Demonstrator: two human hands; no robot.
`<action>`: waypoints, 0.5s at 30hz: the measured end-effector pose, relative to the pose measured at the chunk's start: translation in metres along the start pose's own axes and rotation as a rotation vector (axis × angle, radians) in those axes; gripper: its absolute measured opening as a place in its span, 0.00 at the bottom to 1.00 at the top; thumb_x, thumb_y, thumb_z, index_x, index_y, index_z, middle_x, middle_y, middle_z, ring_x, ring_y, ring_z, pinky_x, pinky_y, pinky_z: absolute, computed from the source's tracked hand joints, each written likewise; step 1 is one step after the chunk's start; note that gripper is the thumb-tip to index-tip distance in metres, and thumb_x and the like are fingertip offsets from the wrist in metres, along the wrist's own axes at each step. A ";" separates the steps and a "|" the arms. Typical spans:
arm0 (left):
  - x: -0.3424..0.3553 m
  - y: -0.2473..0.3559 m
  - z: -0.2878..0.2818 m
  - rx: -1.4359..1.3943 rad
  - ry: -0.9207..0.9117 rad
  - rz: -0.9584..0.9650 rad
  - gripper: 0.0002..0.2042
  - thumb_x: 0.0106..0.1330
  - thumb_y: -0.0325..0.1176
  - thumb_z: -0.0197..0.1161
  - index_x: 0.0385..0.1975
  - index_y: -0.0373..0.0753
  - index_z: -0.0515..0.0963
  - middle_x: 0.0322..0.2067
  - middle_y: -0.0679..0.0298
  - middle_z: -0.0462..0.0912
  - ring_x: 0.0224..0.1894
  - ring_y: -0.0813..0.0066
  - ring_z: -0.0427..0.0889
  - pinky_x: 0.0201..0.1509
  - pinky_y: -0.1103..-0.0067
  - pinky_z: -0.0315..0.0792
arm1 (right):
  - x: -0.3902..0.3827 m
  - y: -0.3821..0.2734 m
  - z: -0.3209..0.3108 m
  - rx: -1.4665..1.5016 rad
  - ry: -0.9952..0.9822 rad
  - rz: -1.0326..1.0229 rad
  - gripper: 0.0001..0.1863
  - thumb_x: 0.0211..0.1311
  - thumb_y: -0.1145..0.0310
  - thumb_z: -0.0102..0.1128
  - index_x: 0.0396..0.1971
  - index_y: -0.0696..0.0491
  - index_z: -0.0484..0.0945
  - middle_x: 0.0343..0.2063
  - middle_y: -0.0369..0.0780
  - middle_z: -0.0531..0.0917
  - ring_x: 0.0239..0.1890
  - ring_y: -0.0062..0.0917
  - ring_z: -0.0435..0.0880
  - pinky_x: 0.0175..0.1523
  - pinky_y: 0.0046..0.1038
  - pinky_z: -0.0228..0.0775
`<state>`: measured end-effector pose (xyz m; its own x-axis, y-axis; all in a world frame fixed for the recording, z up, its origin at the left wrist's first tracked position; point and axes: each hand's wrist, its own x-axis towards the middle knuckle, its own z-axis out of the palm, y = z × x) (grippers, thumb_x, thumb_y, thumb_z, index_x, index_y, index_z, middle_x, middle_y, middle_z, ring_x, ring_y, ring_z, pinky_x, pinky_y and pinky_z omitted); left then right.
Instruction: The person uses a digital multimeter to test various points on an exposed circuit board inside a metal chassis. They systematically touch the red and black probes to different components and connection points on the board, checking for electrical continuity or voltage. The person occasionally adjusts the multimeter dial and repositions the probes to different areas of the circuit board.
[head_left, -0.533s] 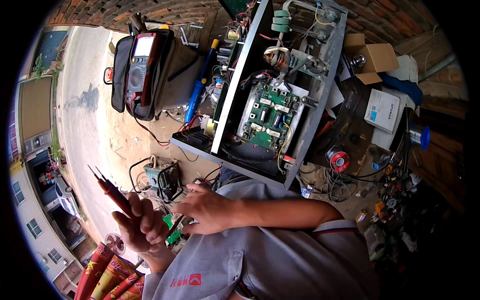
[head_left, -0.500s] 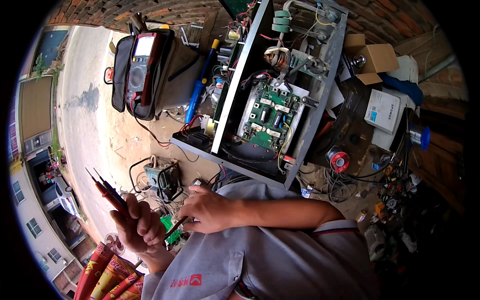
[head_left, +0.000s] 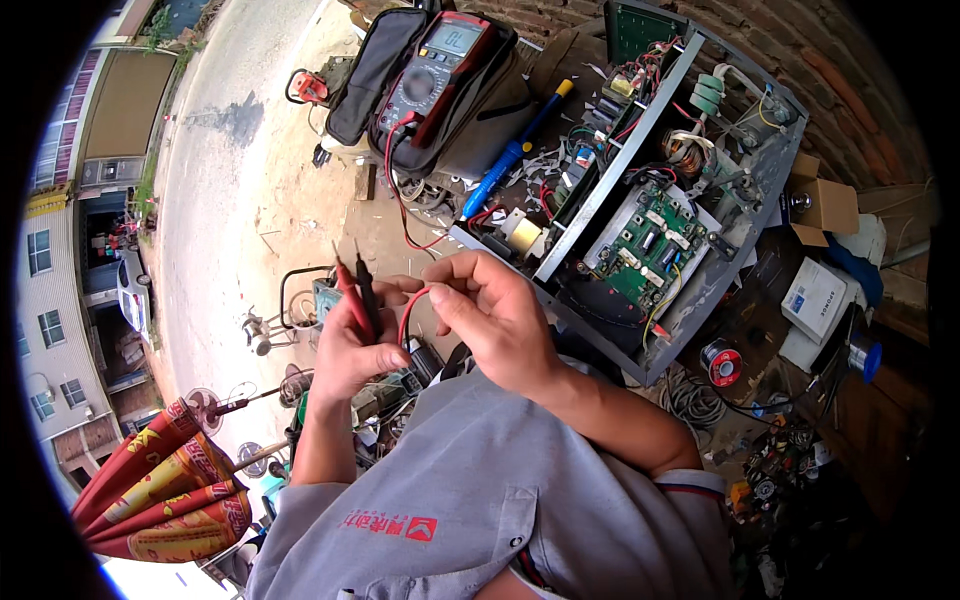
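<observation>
Both meter probes bunched in one fist

Left hand [head_left: 350, 355] grips the red and black probes [head_left: 355, 295], tips toward 12 o'clock; right hand [head_left: 495, 315] pinches the red lead wire [head_left: 408, 312] beside it, multimeter [head_left: 440, 65] at 12.

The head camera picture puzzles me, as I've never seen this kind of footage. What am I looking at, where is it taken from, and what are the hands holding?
The picture comes from a wide fisheye camera worn on a person's head, looking down, so straight edges bend near the rim. The two bare hands are that person's own. The left hand grips two pointed test probes, one red and one black, side by side. The right hand pinches the red lead that runs from them. Beyond the hands, on the sandy ground, sits a multimeter propped in its black case, a blue-handled tool, and an opened metal machine case showing green circuit boards and wiring. A cardboard box lies at the right.
</observation>
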<state>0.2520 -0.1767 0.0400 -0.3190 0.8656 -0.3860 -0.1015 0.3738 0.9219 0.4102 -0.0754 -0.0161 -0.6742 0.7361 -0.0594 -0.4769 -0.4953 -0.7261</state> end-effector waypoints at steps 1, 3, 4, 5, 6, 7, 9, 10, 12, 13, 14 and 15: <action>0.008 -0.012 -0.001 0.001 -0.011 0.025 0.40 0.39 0.37 0.85 0.54 0.33 0.72 0.45 0.67 0.78 0.29 0.88 0.70 0.30 0.88 0.64 | 0.008 0.000 0.007 0.116 0.021 0.044 0.09 0.69 0.72 0.54 0.43 0.62 0.73 0.29 0.34 0.80 0.28 0.14 0.79 0.34 0.18 0.73; 0.019 -0.019 0.007 -0.233 -0.078 0.034 0.45 0.39 0.32 0.84 0.60 0.36 0.66 0.44 0.67 0.78 0.35 0.84 0.73 0.36 0.87 0.68 | 0.024 0.004 0.023 0.301 0.061 0.117 0.09 0.69 0.72 0.53 0.43 0.62 0.73 0.30 0.35 0.80 0.29 0.14 0.78 0.35 0.18 0.73; 0.023 -0.017 0.009 -0.232 -0.016 0.069 0.43 0.42 0.29 0.83 0.61 0.36 0.65 0.44 0.65 0.79 0.36 0.82 0.75 0.38 0.85 0.70 | 0.030 0.001 0.033 0.303 0.061 0.113 0.09 0.69 0.72 0.53 0.43 0.62 0.73 0.30 0.35 0.80 0.29 0.14 0.79 0.35 0.18 0.73; 0.031 -0.014 0.008 -0.241 0.028 0.107 0.42 0.44 0.27 0.81 0.61 0.37 0.64 0.45 0.63 0.79 0.38 0.81 0.77 0.40 0.84 0.72 | 0.036 -0.002 0.040 0.292 0.072 0.098 0.09 0.69 0.72 0.53 0.43 0.62 0.74 0.30 0.35 0.80 0.29 0.14 0.79 0.35 0.18 0.73; 0.034 -0.005 0.001 -0.238 -0.020 0.078 0.38 0.49 0.24 0.78 0.61 0.36 0.64 0.45 0.61 0.80 0.42 0.78 0.79 0.44 0.81 0.75 | 0.042 -0.001 0.048 0.276 0.057 0.070 0.09 0.69 0.72 0.54 0.43 0.62 0.74 0.30 0.35 0.80 0.29 0.14 0.79 0.36 0.18 0.73; 0.037 -0.004 -0.015 -0.218 -0.089 0.073 0.34 0.53 0.23 0.74 0.60 0.36 0.65 0.43 0.61 0.81 0.44 0.76 0.80 0.47 0.79 0.76 | 0.050 0.001 0.056 0.260 0.044 0.040 0.09 0.69 0.73 0.54 0.43 0.62 0.74 0.30 0.36 0.80 0.30 0.14 0.79 0.36 0.18 0.73; 0.041 0.002 -0.038 -0.147 -0.144 0.048 0.24 0.59 0.26 0.71 0.54 0.34 0.70 0.39 0.62 0.81 0.39 0.77 0.80 0.42 0.80 0.76 | 0.064 0.007 0.072 0.146 0.001 -0.033 0.09 0.68 0.73 0.55 0.43 0.62 0.73 0.30 0.36 0.80 0.30 0.15 0.80 0.36 0.18 0.74; 0.045 0.007 -0.048 -0.152 -0.170 0.026 0.20 0.60 0.28 0.70 0.51 0.34 0.72 0.37 0.63 0.81 0.38 0.78 0.80 0.40 0.80 0.75 | 0.071 0.009 0.079 0.046 -0.025 -0.084 0.09 0.68 0.73 0.56 0.43 0.63 0.73 0.30 0.37 0.81 0.31 0.15 0.80 0.37 0.19 0.74; 0.049 0.016 -0.069 -0.164 -0.201 -0.036 0.14 0.63 0.30 0.68 0.45 0.34 0.75 0.33 0.64 0.80 0.35 0.79 0.78 0.37 0.81 0.73 | 0.085 0.006 0.087 -0.176 -0.056 -0.173 0.12 0.68 0.71 0.58 0.44 0.64 0.73 0.30 0.39 0.82 0.30 0.18 0.80 0.37 0.21 0.74; 0.050 0.026 -0.074 -0.165 -0.165 -0.015 0.10 0.68 0.36 0.63 0.36 0.34 0.75 0.27 0.66 0.77 0.33 0.77 0.76 0.36 0.79 0.72 | 0.094 0.004 0.083 -0.469 0.015 -0.379 0.16 0.67 0.68 0.61 0.46 0.64 0.73 0.30 0.40 0.82 0.32 0.19 0.81 0.38 0.23 0.75; 0.059 0.024 -0.084 -0.288 -0.217 0.053 0.11 0.70 0.38 0.60 0.36 0.34 0.75 0.26 0.66 0.75 0.33 0.75 0.76 0.37 0.77 0.73 | 0.104 0.005 0.071 -0.591 0.098 -0.522 0.18 0.66 0.66 0.62 0.47 0.64 0.73 0.30 0.40 0.82 0.34 0.21 0.81 0.40 0.24 0.75; 0.068 0.021 -0.097 -0.410 -0.261 0.124 0.13 0.72 0.40 0.58 0.36 0.34 0.74 0.24 0.66 0.74 0.33 0.73 0.75 0.38 0.75 0.73 | 0.105 0.001 0.064 -0.510 0.101 -0.367 0.26 0.64 0.58 0.65 0.50 0.64 0.73 0.38 0.43 0.81 0.43 0.22 0.80 0.48 0.25 0.73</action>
<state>0.1366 -0.1424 0.0359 -0.1114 0.9692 -0.2194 -0.4567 0.1462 0.8775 0.3033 -0.0282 0.0212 -0.4497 0.8683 0.2094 -0.3219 0.0611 -0.9448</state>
